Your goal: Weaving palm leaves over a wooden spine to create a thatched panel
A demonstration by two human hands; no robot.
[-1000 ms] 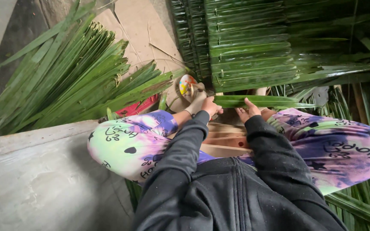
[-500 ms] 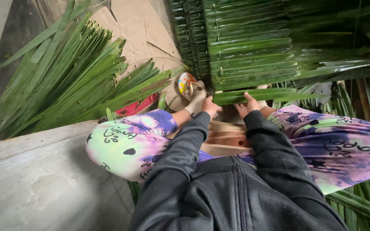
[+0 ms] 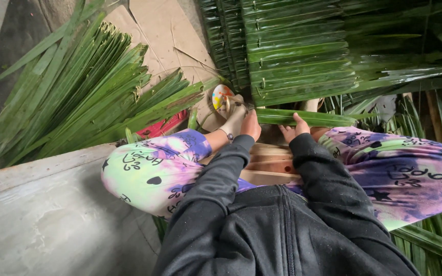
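Here, in the head view, 2 hands held 1 folded green palm leaf [image 3: 303,118] lying crosswise in front of the knees. The left hand [image 3: 250,125] gripped its left end; the right hand [image 3: 293,129] pinched it near the middle, fingers closed on it. A woven leaf panel [image 3: 303,56] lay just beyond, and a loose leaf pile [image 3: 78,102] lay to the left.
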